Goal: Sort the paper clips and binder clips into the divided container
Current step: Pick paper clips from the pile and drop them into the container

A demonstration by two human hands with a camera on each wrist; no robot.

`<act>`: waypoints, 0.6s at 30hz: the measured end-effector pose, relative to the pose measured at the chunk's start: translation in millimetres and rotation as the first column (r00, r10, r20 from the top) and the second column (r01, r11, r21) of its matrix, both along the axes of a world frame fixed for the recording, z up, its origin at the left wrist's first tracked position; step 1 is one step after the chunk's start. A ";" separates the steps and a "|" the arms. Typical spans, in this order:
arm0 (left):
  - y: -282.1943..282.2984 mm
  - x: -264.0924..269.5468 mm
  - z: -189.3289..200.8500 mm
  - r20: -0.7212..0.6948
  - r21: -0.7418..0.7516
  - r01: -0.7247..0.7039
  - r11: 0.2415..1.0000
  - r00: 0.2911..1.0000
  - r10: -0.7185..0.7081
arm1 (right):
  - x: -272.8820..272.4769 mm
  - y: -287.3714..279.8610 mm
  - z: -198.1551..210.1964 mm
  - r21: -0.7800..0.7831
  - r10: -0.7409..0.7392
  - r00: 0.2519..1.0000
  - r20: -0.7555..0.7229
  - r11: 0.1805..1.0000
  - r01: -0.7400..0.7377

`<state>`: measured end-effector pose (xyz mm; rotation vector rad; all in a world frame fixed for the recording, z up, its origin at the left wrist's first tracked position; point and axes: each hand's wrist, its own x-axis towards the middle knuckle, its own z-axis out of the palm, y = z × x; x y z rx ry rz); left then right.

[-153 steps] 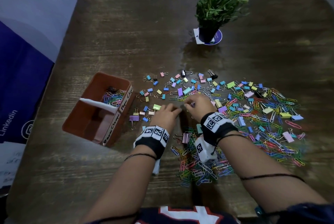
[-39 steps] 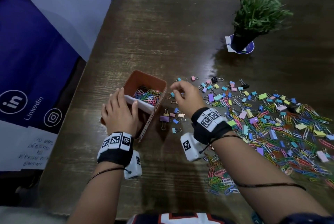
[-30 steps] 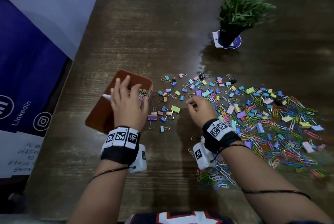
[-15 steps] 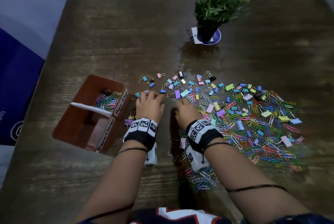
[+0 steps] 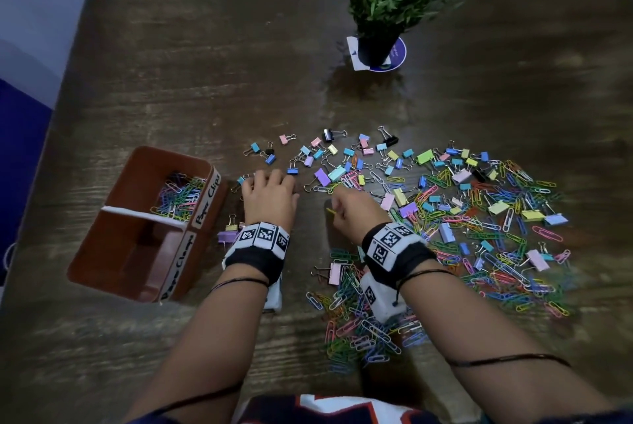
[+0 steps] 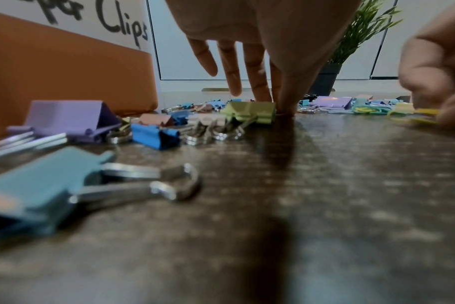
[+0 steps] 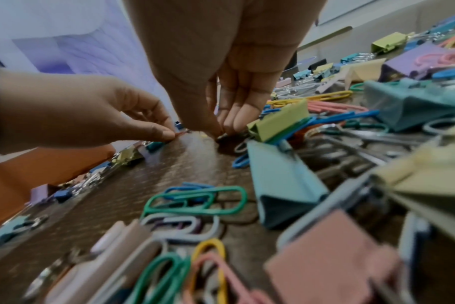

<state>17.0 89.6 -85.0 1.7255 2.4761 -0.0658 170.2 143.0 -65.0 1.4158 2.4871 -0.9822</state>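
A brown divided container (image 5: 113, 194) stands at the left, labelled for paper clips and for binder clips. Coloured paper clips (image 5: 178, 194) fill its far compartment; the near compartment (image 5: 137, 252) looks bare. My left hand (image 5: 269, 184) reaches down among small binder clips (image 6: 153, 135) beside the container. Its fingers are straight, and its thumb tip touches the table next to a green binder clip (image 6: 249, 111). My right hand (image 5: 346, 204) is close beside it and pinches a yellow paper clip (image 6: 413, 117) at the table surface. In the right wrist view its fingertips (image 7: 229, 123) are bunched together.
A wide mixed spread of paper clips and binder clips (image 5: 496, 228) covers the table to the right. More paper clips (image 5: 363, 331) lie under my right forearm. A potted plant (image 5: 387, 12) stands at the back. A purple banner (image 5: 20, 167) hangs past the table's left edge.
My left hand left the container and came down among the binder clips beside it. My right hand moved from near the container back to the pile's edge and now pinches a yellow paper clip.
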 end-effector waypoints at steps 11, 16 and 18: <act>-9.8 7.0 -7.1 -0.062 -0.026 0.108 0.994 0.992 -0.109 | -2.5 15.5 -14.7 0.148 -0.018 1.000 0.021 0.989 0.015; -12.1 12.0 -7.7 -0.075 -0.039 0.176 0.984 0.981 -0.178 | 2.7 5.8 -13.1 0.180 0.053 0.997 0.063 0.982 -0.064; -9.3 13.6 -4.5 0.025 -0.079 0.150 0.985 0.989 -0.149 | 6.6 2.5 -12.1 0.179 0.081 0.993 0.084 0.979 -0.095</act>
